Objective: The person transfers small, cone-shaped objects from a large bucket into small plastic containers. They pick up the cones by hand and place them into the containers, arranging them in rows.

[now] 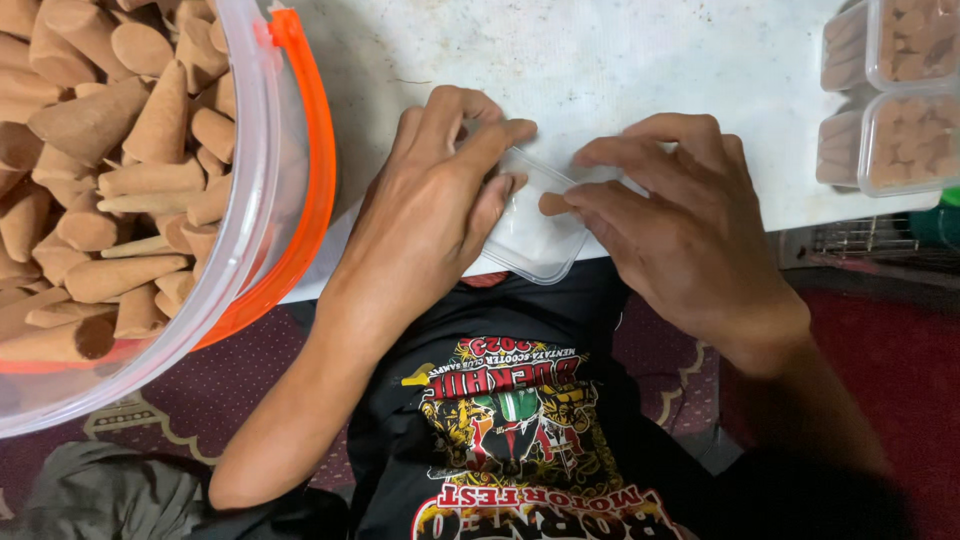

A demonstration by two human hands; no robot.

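I see my left hand (440, 190) and right hand (670, 215) with fingers clamped on a clear plastic box (535, 235) at the white desk (600, 60) edge, between the cone-filled tub (290, 150) and stacked filled boxes (890, 95)

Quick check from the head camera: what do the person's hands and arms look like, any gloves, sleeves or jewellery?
Both hands are bare: the left hand and right hand show no gloves, rings or watch. The forearms are uncovered, with no sleeves in view. A black printed shirt covers the torso.
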